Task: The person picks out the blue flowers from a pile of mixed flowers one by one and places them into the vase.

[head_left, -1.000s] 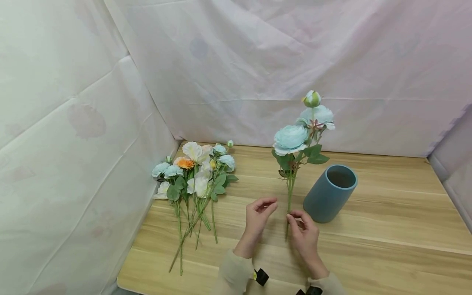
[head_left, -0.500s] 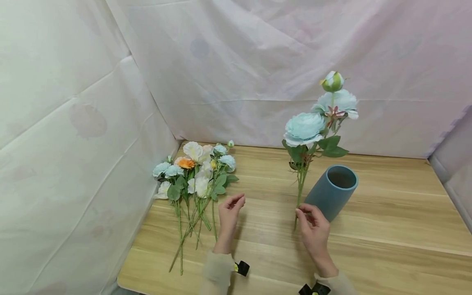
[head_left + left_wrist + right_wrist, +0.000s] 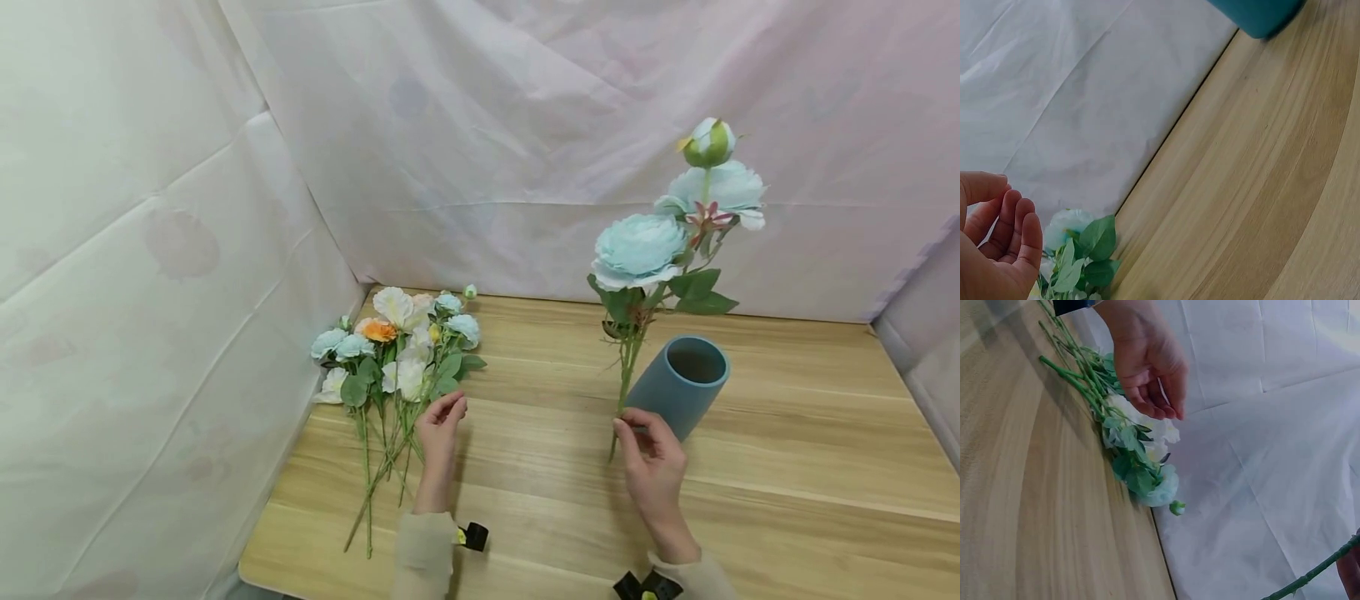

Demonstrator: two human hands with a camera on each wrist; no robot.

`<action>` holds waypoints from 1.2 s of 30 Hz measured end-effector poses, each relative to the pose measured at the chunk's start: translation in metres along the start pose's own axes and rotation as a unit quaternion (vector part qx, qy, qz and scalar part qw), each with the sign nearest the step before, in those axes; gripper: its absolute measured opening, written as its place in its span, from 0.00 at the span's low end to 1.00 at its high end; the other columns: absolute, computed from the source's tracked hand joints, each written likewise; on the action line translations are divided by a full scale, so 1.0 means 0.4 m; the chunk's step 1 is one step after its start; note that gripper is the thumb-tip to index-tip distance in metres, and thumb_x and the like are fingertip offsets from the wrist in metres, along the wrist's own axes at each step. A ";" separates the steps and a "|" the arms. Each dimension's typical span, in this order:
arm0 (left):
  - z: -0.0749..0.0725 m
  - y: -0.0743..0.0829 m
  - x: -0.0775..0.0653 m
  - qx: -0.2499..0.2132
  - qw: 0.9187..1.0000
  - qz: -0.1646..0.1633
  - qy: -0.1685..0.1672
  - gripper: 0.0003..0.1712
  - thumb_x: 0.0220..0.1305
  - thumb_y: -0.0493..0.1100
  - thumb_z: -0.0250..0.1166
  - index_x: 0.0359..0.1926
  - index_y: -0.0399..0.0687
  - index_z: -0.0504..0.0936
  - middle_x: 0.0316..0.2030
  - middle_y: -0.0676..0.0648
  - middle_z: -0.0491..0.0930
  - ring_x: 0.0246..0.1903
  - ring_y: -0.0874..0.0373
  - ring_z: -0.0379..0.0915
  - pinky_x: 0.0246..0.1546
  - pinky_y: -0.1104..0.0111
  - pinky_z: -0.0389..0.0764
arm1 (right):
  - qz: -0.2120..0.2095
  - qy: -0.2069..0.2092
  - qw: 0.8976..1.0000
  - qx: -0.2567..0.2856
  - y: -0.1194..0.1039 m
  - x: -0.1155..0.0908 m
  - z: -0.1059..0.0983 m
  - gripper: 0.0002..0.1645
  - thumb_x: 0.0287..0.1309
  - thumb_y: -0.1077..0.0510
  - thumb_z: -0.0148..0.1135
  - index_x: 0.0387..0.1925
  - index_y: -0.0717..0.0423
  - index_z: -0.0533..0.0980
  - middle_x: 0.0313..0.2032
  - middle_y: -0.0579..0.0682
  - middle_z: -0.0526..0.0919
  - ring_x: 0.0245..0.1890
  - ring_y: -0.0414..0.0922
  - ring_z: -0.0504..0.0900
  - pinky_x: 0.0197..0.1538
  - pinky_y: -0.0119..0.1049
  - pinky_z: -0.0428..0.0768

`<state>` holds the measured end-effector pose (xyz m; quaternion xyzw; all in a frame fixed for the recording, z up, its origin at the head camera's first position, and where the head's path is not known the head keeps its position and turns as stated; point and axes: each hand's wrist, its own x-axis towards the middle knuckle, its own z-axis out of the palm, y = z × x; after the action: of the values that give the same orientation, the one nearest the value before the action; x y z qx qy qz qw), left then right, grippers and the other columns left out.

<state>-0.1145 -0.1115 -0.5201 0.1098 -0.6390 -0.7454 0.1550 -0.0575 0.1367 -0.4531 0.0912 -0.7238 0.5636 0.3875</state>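
Observation:
My right hand (image 3: 654, 462) pinches the lower stem of a pale blue artificial peony spray (image 3: 640, 250). It stands nearly upright above the table, with two large blooms, a bud and green leaves. Part of its green stem (image 3: 1316, 574) crosses the corner of the right wrist view. Behind that hand a blue-grey vase (image 3: 678, 387) appears tilted in the head view, its mouth uncovered. My left hand (image 3: 438, 429), fingers loosely curled and holding nothing, hovers by a pile of artificial flowers (image 3: 411, 377), in front of some stems. White, blue and orange blooms lie in that pile.
The wooden table (image 3: 540, 467) meets a pale cloth backdrop (image 3: 480, 150) at its back edge. Another cloth wall (image 3: 150, 333) runs along the left, close to the pile. Bare stems from the pile point toward the table's front.
The right hand has carried the peony spray up and to the right, in front of the vase. My left hand has moved away leftward to the flower pile.

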 end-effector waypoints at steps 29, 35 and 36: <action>-0.078 -0.049 0.041 -0.008 0.995 0.009 0.097 0.08 0.56 0.30 0.66 0.37 0.27 0.82 0.26 0.50 0.81 0.25 0.64 0.76 0.29 0.75 0.78 | -0.003 0.064 0.998 0.027 0.010 0.070 -0.072 0.04 0.45 0.81 0.60 0.27 0.82 0.73 0.28 0.45 0.82 0.27 0.32 0.79 0.31 0.17 0.75; -0.089 -0.051 0.050 -0.014 0.994 -0.030 0.104 0.13 0.57 0.28 0.64 0.41 0.20 0.78 0.26 0.50 0.81 0.25 0.63 0.77 0.30 0.73 0.79 | -0.019 0.078 0.996 0.035 -0.001 0.097 -0.087 0.05 0.45 0.80 0.60 0.26 0.83 0.72 0.29 0.44 0.83 0.27 0.33 0.79 0.32 0.18 0.75; -0.091 -0.050 0.050 -0.018 0.994 -0.033 0.105 0.13 0.57 0.28 0.64 0.42 0.20 0.78 0.26 0.50 0.82 0.26 0.63 0.77 0.31 0.73 0.79 | -0.023 0.082 0.996 0.036 -0.004 0.102 -0.089 0.06 0.46 0.80 0.61 0.26 0.83 0.72 0.29 0.44 0.83 0.27 0.34 0.79 0.32 0.18 0.76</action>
<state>-0.1219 -0.1495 -0.5449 0.2057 -0.6015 -0.7459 0.1989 -0.0684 0.1802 -0.4225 0.0749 -0.6666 0.5860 0.4545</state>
